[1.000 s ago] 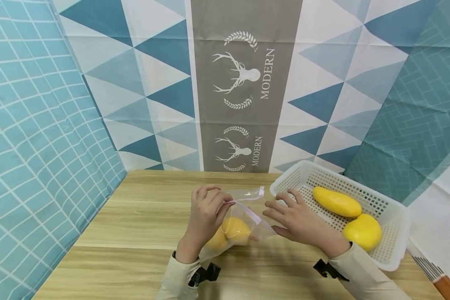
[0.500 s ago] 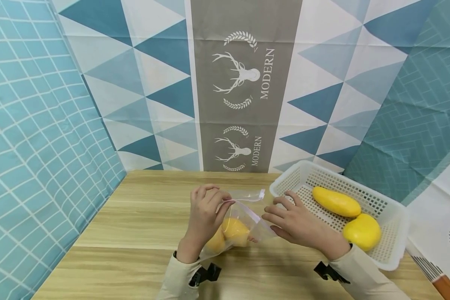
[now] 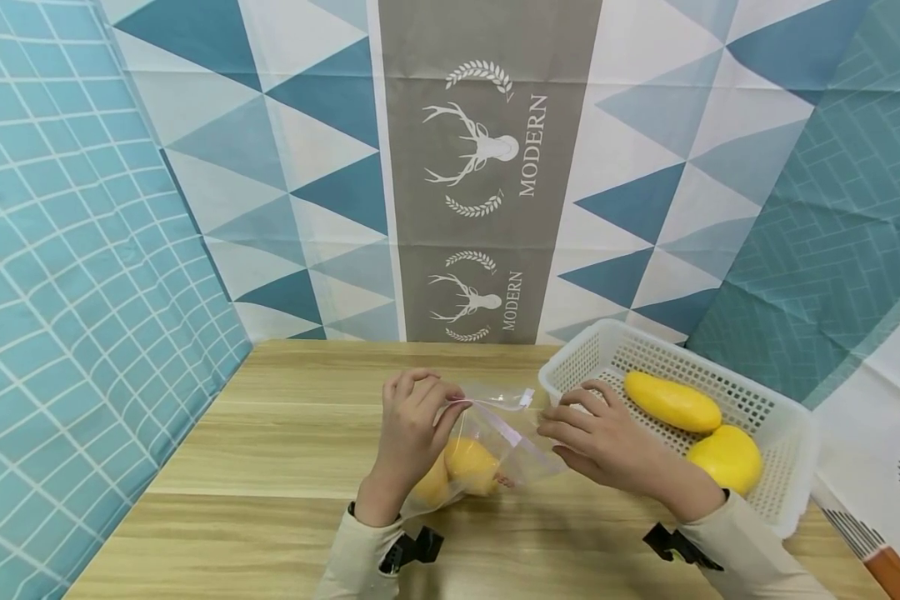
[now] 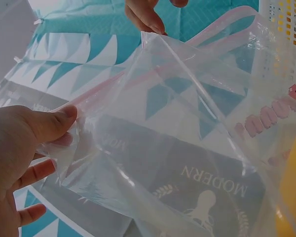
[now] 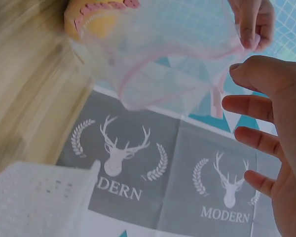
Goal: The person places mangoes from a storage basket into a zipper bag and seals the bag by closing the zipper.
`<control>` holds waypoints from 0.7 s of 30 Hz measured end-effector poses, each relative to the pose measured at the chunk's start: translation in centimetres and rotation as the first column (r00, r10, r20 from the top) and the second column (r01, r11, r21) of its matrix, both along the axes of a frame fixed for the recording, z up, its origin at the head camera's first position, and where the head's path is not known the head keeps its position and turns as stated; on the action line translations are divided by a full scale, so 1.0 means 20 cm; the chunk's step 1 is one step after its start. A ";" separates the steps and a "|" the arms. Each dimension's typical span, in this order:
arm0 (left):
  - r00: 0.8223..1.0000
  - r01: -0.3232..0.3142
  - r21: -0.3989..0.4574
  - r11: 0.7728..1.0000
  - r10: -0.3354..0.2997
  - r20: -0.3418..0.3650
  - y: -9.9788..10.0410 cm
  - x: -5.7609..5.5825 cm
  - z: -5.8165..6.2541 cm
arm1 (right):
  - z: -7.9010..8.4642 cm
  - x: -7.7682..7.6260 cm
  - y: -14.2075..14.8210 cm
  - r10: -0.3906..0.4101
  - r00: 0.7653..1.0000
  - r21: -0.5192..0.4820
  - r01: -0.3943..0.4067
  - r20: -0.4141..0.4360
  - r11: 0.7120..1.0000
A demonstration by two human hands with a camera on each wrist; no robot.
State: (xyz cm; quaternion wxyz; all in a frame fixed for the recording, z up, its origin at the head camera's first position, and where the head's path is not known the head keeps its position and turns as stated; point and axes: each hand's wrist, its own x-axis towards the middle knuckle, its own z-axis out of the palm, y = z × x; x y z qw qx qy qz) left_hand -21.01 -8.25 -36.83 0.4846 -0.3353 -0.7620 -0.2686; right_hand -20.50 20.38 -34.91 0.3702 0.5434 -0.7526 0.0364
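Observation:
My left hand (image 3: 414,429) pinches the mouth edge of a clear zip bag (image 4: 138,148) between thumb and fingers. The bag has a pink zip strip and a white slider (image 3: 526,398); its mouth gapes. Inside lie yellow-orange fruits (image 3: 469,465), and pink lettering shows on the plastic. To the right of the bag's mouth is my right hand (image 3: 607,437), its fingers spread and loosely bent. In the right wrist view that hand (image 5: 276,123) holds nothing, apart from the bag's pink edge.
A white perforated basket (image 3: 791,467) stands at the right, behind my right hand. It holds a long yellow fruit (image 3: 672,402) and a rounder yellow one (image 3: 726,458). The wooden table (image 3: 270,450) meets a patterned cloth backdrop (image 3: 487,208).
My right hand has shifted slightly right, away from the bag's edge. The bag's mouth has sagged a little on that side. My left hand keeps its pinch in place.

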 end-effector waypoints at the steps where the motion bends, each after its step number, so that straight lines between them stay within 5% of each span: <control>1: 1.000 0.001 0.000 1.000 -0.001 0.000 0.00 0.00 0.00 | 0.01 0.00 0.01 -0.002 1.000 -0.004 0.002 -0.007 1.000; 21: 1.000 0.002 0.002 1.000 -0.002 -0.022 0.01 -0.01 -0.01 | 0.10 -0.09 0.27 -0.157 0.986 -0.044 0.154 -0.059 0.987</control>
